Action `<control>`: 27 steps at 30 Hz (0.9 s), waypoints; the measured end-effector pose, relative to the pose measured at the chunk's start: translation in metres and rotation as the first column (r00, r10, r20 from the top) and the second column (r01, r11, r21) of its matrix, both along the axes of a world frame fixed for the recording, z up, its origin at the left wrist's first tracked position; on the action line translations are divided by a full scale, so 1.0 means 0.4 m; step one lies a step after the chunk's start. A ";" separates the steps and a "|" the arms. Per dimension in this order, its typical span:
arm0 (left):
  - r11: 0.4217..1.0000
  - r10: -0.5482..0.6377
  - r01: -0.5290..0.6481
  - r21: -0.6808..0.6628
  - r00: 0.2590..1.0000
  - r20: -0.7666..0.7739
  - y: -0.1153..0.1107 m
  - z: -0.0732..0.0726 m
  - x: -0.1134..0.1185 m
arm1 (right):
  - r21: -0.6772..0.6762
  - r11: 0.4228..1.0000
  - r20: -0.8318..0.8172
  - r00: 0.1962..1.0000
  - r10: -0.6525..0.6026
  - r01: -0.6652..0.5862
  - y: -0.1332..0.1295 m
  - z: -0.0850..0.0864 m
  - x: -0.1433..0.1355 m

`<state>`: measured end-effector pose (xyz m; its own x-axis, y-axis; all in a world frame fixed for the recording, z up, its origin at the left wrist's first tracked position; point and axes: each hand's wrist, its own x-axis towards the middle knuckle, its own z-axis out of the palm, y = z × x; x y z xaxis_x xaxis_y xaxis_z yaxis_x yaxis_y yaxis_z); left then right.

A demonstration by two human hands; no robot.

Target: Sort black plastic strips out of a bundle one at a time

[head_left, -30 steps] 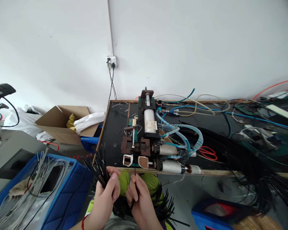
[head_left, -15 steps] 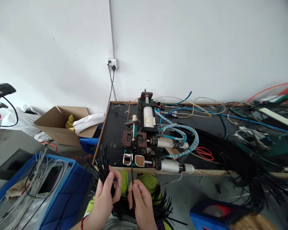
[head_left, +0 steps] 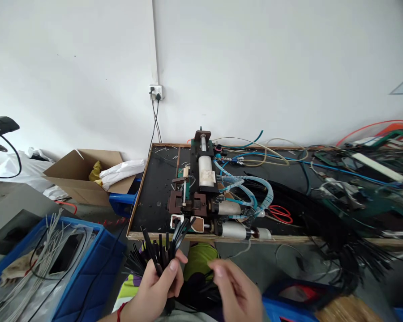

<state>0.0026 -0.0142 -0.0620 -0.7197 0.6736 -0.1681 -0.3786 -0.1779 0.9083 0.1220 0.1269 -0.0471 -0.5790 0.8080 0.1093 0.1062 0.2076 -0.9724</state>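
A bundle of black cables point(head_left: 157, 248) is gripped in my left hand point(head_left: 157, 284), its loose ends fanning up towards the bench edge. Off to the right of the bundle, my right hand point(head_left: 237, 288) is slightly blurred, its thumb and fingertips close together; whatever they may hold is too small to make out. Just beyond the cable ends stands a machine with brown jaws point(head_left: 184, 203), a large white cylinder point(head_left: 206, 170) and two smaller cylinders lying sideways. More black cables point(head_left: 199, 293) hang over my lap below the hands.
The black bench point(head_left: 151, 192) has a wooden rim. Blue hoses point(head_left: 268, 192) loop right of the machine, near a long black cable bundle point(head_left: 309, 208). At left are a blue bin point(head_left: 90, 264) with pale cables and a cardboard box point(head_left: 83, 190). Another blue bin point(head_left: 275, 311) is at lower right.
My right hand has moved right, away from the machine and my left hand. The single cable it held at the jaws is no longer there. The bundle in my left hand has shifted right.
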 end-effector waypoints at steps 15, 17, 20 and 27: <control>0.907 0.414 -0.420 0.030 0.903 0.114 0.027 0.036 -0.021 | -0.212 0.977 -0.383 0.922 -0.064 -0.020 -0.101 0.043 -0.110; 0.924 0.371 -0.380 0.049 0.919 0.135 0.024 0.034 -0.031 | -0.173 0.979 -0.309 0.950 0.049 -0.107 -0.109 0.027 -0.114; 0.949 0.315 -0.313 -0.030 0.947 0.066 0.017 0.021 -0.033 | -0.080 0.957 -0.209 0.943 0.258 -0.280 -0.117 0.003 -0.123; 0.921 0.386 -0.385 -0.052 0.923 -0.002 0.018 0.026 -0.052 | -0.361 0.750 -0.217 0.832 0.511 -0.555 -0.090 -0.067 -0.132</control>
